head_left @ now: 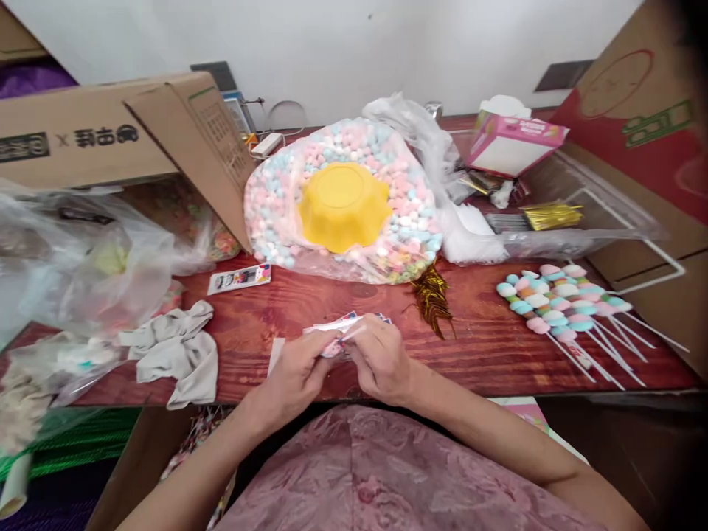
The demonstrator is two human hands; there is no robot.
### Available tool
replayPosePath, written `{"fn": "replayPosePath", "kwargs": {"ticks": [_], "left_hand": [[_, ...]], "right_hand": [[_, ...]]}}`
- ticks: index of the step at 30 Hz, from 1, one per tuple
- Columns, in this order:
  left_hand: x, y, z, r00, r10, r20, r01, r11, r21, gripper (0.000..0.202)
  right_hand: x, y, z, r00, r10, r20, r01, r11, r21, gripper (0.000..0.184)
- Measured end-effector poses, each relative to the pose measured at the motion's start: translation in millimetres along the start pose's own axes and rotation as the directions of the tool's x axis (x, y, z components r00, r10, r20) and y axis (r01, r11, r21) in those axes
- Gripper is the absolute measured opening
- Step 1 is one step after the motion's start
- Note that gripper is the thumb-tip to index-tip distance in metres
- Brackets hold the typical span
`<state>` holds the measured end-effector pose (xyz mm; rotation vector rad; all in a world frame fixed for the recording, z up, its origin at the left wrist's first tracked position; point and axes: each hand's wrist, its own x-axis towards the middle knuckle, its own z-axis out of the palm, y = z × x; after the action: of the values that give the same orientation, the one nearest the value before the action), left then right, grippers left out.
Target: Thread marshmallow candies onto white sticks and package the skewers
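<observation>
My left hand (296,372) and my right hand (379,358) meet at the near edge of the red wooden table (487,346). Both are closed in a pinch on a small clear printed wrapper (343,324) with something pink inside it. Just beyond them lies a big clear bag of pastel marshmallows (387,243) with a yellow bowl (343,205) upside down on it. A bunch of gold twist ties (434,299) lies right of my hands.
Several finished marshmallow skewers (558,306) lie at the right. A grey cloth (177,350) and plastic bags (82,265) are on the left, with a sticker strip (240,278). Cardboard boxes (110,129) stand left and right; a pink box (514,140) and clear tray (586,221) sit behind.
</observation>
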<state>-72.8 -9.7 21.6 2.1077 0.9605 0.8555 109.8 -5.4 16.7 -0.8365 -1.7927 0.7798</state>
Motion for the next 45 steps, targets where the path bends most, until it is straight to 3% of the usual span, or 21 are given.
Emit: {"fn": "replayPosePath", "kwargs": {"ticks": [1,3,4,8,11,13,15,17,20,23,27,29,30,31,32,34,36,38,41,43,45], "left_hand": [[-1,-5,-4.1,0.991,0.123,-0.050,-0.114,0.981,0.158,0.021],[-3,-17,-9.8,0.944,0.322,-0.070,-0.275,0.888,0.369,0.029],[-5,-21,-11.1,0.924,0.378,-0.060,-0.318,0.846,0.429,0.032],[-15,-27,-8.0,0.896,0.439,-0.057,-0.350,0.781,0.517,0.034],[-30,-24,-7.0,0.955,0.266,-0.128,-0.177,0.862,0.475,0.027],[-43,-24,-11.2,0.987,0.002,-0.158,0.063,0.912,0.404,0.029],[-55,-25,-17.9,0.962,-0.225,-0.156,0.270,0.873,0.406,0.043],[-61,-24,-22.8,0.940,-0.290,-0.181,0.341,0.773,0.535,0.056],[-47,-15,-15.7,0.966,-0.147,-0.211,0.256,0.614,0.746,0.057],[-10,0,14.4,1.000,-0.017,-0.020,0.027,0.633,0.774,0.043],[34,11,66.3,0.947,-0.138,0.290,-0.150,0.608,0.779,0.024],[42,11,82.3,0.919,-0.198,0.341,-0.189,0.538,0.821,0.024],[43,9,86.4,0.912,-0.209,0.353,-0.208,0.506,0.837,0.026],[42,8,88.2,0.909,-0.207,0.361,-0.226,0.483,0.846,0.028],[40,5,88.0,0.910,-0.195,0.365,-0.239,0.472,0.848,0.028],[35,-2,83.9,0.926,-0.140,0.351,-0.243,0.491,0.837,0.026],[29,-11,78.0,0.953,-0.028,0.301,-0.239,0.539,0.808,0.023],[23,-20,73.1,0.966,0.135,0.220,-0.257,0.582,0.771,0.021],[16,-27,70.0,0.944,0.307,0.117,-0.291,0.615,0.733,0.018],[13,-26,70.0,0.944,0.315,0.100,-0.286,0.625,0.726,0.020],[12,-22,70.6,0.950,0.294,0.102,-0.273,0.633,0.724,0.026]], "right_hand": [[-1,-2,5,0.975,0.218,0.039,-0.221,0.945,0.241,0.011],[-5,-8,14,0.848,0.485,0.215,-0.514,0.650,0.560,0.020],[-7,-11,18,0.794,0.528,0.300,-0.583,0.522,0.623,0.025],[-16,-19,30,0.660,0.552,0.509,-0.695,0.192,0.693,0.036],[-26,-20,29,0.579,0.574,0.578,-0.720,0.028,0.693,0.035],[-36,-16,23,0.552,0.602,0.577,-0.720,-0.004,0.694,0.038],[-48,-9,11,0.550,0.646,0.529,-0.704,0.018,0.710,0.041],[-61,-1,-5,0.572,0.704,0.420,-0.670,0.107,0.734,0.040],[-78,9,-30,0.604,0.782,0.153,-0.576,0.296,0.762,0.036],[-90,12,-51,0.567,0.812,-0.143,-0.453,0.451,0.769,0.032],[-103,13,-83,0.487,0.754,-0.441,-0.378,0.637,0.672,0.028],[-116,14,-108,0.484,0.644,-0.593,-0.458,0.764,0.455,0.026],[-123,16,-123,0.495,0.544,-0.677,-0.527,0.808,0.264,0.024],[-131,19,-139,0.522,0.417,-0.744,-0.602,0.798,0.025,0.023],[-138,23,-156,0.559,0.269,-0.784,-0.662,0.714,-0.227,0.023],[-151,33,-187,0.644,0.065,-0.762,-0.717,0.396,-0.573,0.024],[-158,44,-211,0.675,0.028,-0.737,-0.735,0.116,-0.668,0.028],[-158,53,-225,0.666,0.100,-0.739,-0.737,-0.062,-0.673,0.031],[-154,63,-229,0.609,0.234,-0.758,-0.747,-0.152,-0.648,0.032],[-152,66,-228,0.589,0.242,-0.771,-0.767,-0.134,-0.628,0.031],[-150,68,-227,0.603,0.199,-0.773,-0.772,-0.101,-0.628,0.030]]}}
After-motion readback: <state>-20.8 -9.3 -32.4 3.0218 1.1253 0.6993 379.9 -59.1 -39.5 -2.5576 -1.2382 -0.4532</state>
